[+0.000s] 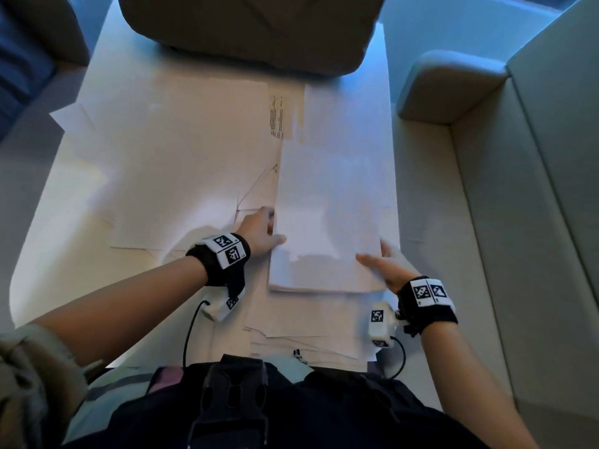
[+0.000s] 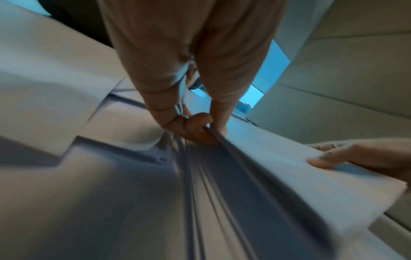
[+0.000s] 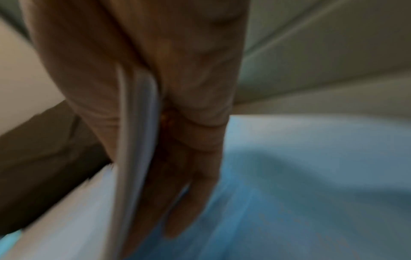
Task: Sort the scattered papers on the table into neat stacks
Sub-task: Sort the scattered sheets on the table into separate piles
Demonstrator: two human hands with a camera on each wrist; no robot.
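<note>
I find the head view dim and blue-tinted, with cool light strongest along the far edge. The white stack of papers (image 1: 327, 202) is washed out, its surface detail lost to glare. Straight lines bow toward the frame edges. The left wrist view is heavily streaked with motion blur across the lower half, though the left hand (image 2: 191, 98) is fairly sharp. The right wrist view is soft throughout; the right hand (image 3: 169, 123) is dark and smeared

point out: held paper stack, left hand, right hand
held paper stack (image 1: 327, 205): head view, middle of its top sheet
left hand (image 1: 259, 228): head view, back of the hand
right hand (image 1: 385, 265): head view, back of the hand
</note>
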